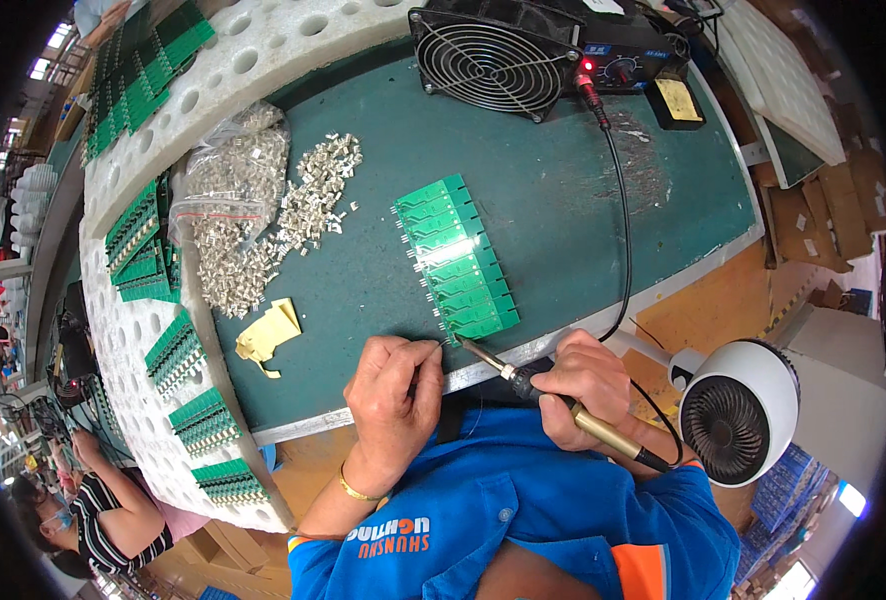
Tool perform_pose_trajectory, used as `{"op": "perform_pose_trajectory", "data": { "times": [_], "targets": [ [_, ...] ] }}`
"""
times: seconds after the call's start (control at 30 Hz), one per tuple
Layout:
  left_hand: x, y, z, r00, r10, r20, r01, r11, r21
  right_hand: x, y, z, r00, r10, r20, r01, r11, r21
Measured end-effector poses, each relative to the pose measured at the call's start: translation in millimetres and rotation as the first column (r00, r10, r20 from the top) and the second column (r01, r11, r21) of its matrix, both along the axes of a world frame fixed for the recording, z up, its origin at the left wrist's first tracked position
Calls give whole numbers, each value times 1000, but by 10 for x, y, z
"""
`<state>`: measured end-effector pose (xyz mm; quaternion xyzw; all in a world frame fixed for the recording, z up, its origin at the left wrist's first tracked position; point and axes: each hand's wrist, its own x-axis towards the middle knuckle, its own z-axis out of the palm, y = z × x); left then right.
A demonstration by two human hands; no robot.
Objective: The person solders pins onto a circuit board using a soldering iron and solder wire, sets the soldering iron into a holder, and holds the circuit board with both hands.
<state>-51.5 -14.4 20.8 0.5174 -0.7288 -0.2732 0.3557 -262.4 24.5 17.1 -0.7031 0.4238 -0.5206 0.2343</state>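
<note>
My right hand (585,388) grips a soldering iron (596,428) by its dark and gold handle. The iron's tip reaches the near end of a green circuit board panel (455,262), which lies flat on the dark green work mat (353,270). Small metal parts line the panel's left edge. Beside that near end, my left hand (395,395) is closed in a pinch at the table's front edge. Whatever sits between its fingertips is too small to make out. From the iron a black cable runs up to a soldering station (623,68) with a lit red light.
Left of the panel lie loose metal connectors (315,190), a plastic bag of them (235,165) and crumpled yellow paper (268,332). White foam (128,345) carries more green boards (206,422). A black fan (493,60) stands at the back, a white fan (738,412) right. Another person (113,500) sits far left.
</note>
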Motion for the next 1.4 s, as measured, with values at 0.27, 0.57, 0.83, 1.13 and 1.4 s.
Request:
{"op": "perform_pose_trajectory", "data": {
  "times": [0.27,0.57,0.83,1.13,1.4],
  "targets": [
    [-25,26,-12,999,-10,40,12,998,-63,6,25,22,996,17,-85,-19,1000,-23],
    [-43,18,-6,999,6,36,-3,997,-72,-9,6,61,992,39,-118,-42,999,-17],
    [-41,28,-40,999,6,44,-4,998,-57,-23,-1,70,993,46,-111,-46,999,1],
    [-38,36,-35,1000,-12,18,13,999,-40,-20,43,51,994,42,-106,-42,999,2],
    [-20,49,-49,1000,-23,16,24,999,-34,-14,74,35,994,40,-104,-40,999,1]
  ]
}}
